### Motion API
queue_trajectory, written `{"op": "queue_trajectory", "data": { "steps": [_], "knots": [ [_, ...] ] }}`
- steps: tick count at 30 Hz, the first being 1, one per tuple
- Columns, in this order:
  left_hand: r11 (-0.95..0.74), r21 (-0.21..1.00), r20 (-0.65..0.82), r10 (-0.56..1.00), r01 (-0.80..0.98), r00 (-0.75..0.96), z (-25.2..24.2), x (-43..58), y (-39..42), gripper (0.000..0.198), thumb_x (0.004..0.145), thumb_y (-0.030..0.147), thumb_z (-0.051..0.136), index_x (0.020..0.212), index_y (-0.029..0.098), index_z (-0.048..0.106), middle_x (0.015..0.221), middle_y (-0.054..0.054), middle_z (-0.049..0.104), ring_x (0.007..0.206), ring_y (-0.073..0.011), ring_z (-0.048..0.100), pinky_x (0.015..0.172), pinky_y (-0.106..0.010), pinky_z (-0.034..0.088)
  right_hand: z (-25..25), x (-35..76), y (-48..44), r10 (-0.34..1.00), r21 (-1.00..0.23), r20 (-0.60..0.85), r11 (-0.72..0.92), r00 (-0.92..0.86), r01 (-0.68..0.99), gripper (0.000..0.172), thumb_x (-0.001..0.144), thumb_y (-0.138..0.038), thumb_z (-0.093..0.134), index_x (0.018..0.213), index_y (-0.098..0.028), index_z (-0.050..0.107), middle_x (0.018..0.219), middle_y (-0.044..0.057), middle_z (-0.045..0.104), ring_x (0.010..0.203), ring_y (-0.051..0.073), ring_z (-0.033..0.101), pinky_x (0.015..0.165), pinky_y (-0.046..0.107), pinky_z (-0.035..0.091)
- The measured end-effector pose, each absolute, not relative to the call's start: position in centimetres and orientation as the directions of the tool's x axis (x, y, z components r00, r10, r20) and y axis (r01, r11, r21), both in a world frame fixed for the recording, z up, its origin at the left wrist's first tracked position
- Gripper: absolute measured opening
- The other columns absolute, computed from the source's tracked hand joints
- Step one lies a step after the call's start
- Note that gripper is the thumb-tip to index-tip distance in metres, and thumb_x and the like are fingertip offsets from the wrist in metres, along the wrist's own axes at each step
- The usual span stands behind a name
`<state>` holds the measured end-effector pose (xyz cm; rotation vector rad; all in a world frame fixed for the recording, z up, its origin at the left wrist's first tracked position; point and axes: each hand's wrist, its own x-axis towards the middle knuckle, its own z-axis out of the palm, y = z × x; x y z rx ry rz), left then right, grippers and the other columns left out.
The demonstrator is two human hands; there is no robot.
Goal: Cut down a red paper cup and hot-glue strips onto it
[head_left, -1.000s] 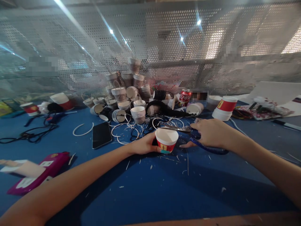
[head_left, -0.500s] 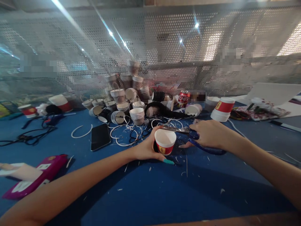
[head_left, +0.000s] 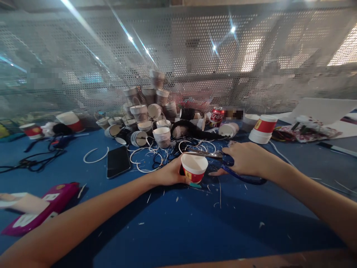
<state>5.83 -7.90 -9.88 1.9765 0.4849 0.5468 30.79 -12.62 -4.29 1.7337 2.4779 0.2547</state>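
A white paper cup (head_left: 194, 164) with a red and yellow band is held just over the blue table by my left hand (head_left: 171, 172). The thumb, with its long teal nail, lies across the front of the cup and the other fingers are hidden behind it. My right hand (head_left: 242, 158) grips the blue handles of a pair of scissors (head_left: 214, 155). Their metal blades point left and reach over the far rim of the cup. Whether the blades are parted is hard to make out.
Behind stands a pile of wrapped cups (head_left: 161, 137) among white cord loops. A phone (head_left: 118, 162) and a magenta pack (head_left: 46, 208) lie to the left. At the back are a red can (head_left: 216, 116) and stacked paper cups (head_left: 263, 129). Clippings dot the blue table (head_left: 167, 238).
The left thumb has drawn in against the cup and the cup has tilted slightly. The scissor blades have shifted a little at the rim. Everything else sits the same, apart from slight camera movement.
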Motion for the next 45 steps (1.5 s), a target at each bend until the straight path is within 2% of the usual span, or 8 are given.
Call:
{"op": "queue_trajectory", "data": {
  "steps": [9, 13, 19, 22, 30, 35, 38, 45],
  "knots": [
    [-0.387, 0.920, 0.163, 0.520, 0.061, 0.838, -10.2, 5.8, -7.5, 0.068, 0.065, 0.021, 0.073, 0.124, 0.015, 0.040, 0.127, -0.017, 0.050, 0.120, -0.0307, 0.046, 0.096, -0.046, 0.039, -3.9, 30.4, -12.7, 0.928, 0.256, -0.026, 0.366, -0.372, 0.895, 0.038, 0.082, -0.045, 0.040, 0.088, -0.016, 0.063, 0.080, 0.013, 0.067, 0.070, 0.026, 0.065, 0.053, 0.030, 0.039],
    [-0.391, 0.919, 0.168, 0.511, 0.054, 0.843, -10.2, 5.6, -7.6, 0.078, 0.065, 0.020, 0.073, 0.131, 0.019, 0.031, 0.131, -0.017, 0.047, 0.124, -0.0309, 0.040, 0.099, -0.047, 0.035, -3.9, 30.7, -12.6, 0.932, 0.270, -0.007, 0.350, -0.362, 0.897, 0.048, 0.080, -0.056, 0.038, 0.091, -0.015, 0.062, 0.083, 0.014, 0.067, 0.072, 0.029, 0.064, 0.054, 0.032, 0.040],
    [-0.361, 0.931, 0.143, 0.502, 0.056, 0.853, -10.1, 5.5, -7.7, 0.088, 0.060, 0.019, 0.075, 0.134, 0.020, 0.027, 0.138, -0.017, 0.037, 0.128, -0.0307, 0.035, 0.104, -0.048, 0.028, -4.1, 31.4, -12.3, 0.915, 0.199, 0.047, 0.385, -0.401, 0.901, 0.063, 0.075, -0.067, 0.040, 0.101, -0.014, 0.059, 0.092, 0.015, 0.064, 0.080, 0.028, 0.062, 0.064, 0.036, 0.044],
    [-0.383, 0.922, 0.167, 0.529, 0.059, 0.832, -10.1, 5.6, -7.7, 0.092, 0.056, 0.020, 0.078, 0.133, 0.020, 0.027, 0.137, -0.016, 0.037, 0.129, -0.0312, 0.034, 0.105, -0.047, 0.027, -4.4, 31.6, -12.3, 0.915, 0.183, 0.063, 0.382, -0.398, 0.906, 0.062, 0.075, -0.066, 0.041, 0.104, -0.014, 0.059, 0.093, 0.015, 0.063, 0.082, 0.029, 0.062, 0.066, 0.037, 0.045],
    [-0.351, 0.933, 0.123, 0.526, 0.083, 0.842, -9.8, 5.7, -8.0, 0.077, 0.067, 0.022, 0.071, 0.132, 0.018, 0.029, 0.126, -0.015, 0.050, 0.124, -0.0299, 0.041, 0.101, -0.047, 0.032, -4.4, 31.3, -12.2, 0.935, 0.164, 0.058, 0.337, -0.350, 0.927, 0.056, 0.074, -0.064, 0.044, 0.097, -0.016, 0.061, 0.088, 0.015, 0.063, 0.078, 0.028, 0.062, 0.062, 0.036, 0.044],
    [-0.337, 0.938, 0.110, 0.523, 0.086, 0.845, -10.0, 5.6, -8.0, 0.078, 0.069, 0.023, 0.069, 0.135, 0.019, 0.027, 0.128, -0.015, 0.050, 0.123, -0.0302, 0.042, 0.101, -0.047, 0.033, -4.4, 31.0, -12.3, 0.933, 0.179, 0.038, 0.346, -0.358, 0.921, 0.052, 0.077, -0.061, 0.043, 0.097, -0.016, 0.061, 0.089, 0.014, 0.064, 0.080, 0.028, 0.062, 0.062, 0.035, 0.045],
    [-0.271, 0.960, 0.087, 0.525, 0.070, 0.846, -10.0, 5.5, -8.1, 0.080, 0.068, 0.018, 0.068, 0.135, 0.021, 0.025, 0.130, -0.015, 0.048, 0.121, -0.0297, 0.044, 0.099, -0.048, 0.034, -4.4, 31.0, -12.3, 0.935, 0.201, 0.053, 0.335, -0.352, 0.921, 0.052, 0.076, -0.060, 0.045, 0.100, -0.016, 0.060, 0.088, 0.014, 0.064, 0.079, 0.027, 0.062, 0.063, 0.035, 0.045],
    [0.046, 0.995, 0.043, 0.581, -0.086, 0.813, -9.9, 5.0, -8.5, 0.089, 0.059, 0.012, 0.071, 0.134, 0.028, 0.027, 0.130, -0.011, 0.048, 0.114, -0.0302, 0.050, 0.091, -0.043, 0.042, -4.8, 30.6, -12.0, 0.927, 0.186, 0.078, 0.349, -0.368, 0.919, 0.058, 0.075, -0.063, 0.045, 0.104, -0.015, 0.059, 0.088, 0.014, 0.063, 0.079, 0.028, 0.062, 0.065, 0.036, 0.045]
  ]
}}
